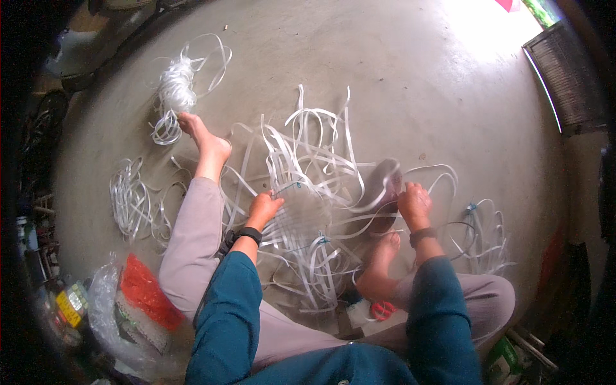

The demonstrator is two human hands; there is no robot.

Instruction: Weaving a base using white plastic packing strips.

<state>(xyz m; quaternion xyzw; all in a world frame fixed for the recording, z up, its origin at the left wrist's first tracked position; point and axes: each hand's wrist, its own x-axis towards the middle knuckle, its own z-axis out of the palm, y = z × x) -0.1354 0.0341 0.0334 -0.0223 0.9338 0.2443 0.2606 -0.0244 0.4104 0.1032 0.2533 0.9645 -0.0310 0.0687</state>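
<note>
Concrete floor (398, 83), woven strap panel (301, 215) lying flat, loose strips fanning away from the person, left hand (263, 208) pinching one edge, right hand (414, 204) clenched on strips at the other.

Left hand (264, 208): your fingertips are buried in the white plastic strips (308, 192), so your grip cannot be read.
Right hand (414, 204): your fingers curl out of sight; just at 10 o'clock, a grey motion-blurred shape (385, 183) is too smeared to identify.
Right foot (380, 263): strips cross over your toes.
Red-handled tool (383, 310): at 6 o'clock of that foot, mostly hidden under your leg.
Clear bag (128, 308): at 7 o'clock, contents wrinkled over, unreadable.
Dark rim: at 9 o'clock, clutter (38, 212) too dim to tell.
Woven panel (568, 77): at 2 o'clock, cut off by the edge.
</note>
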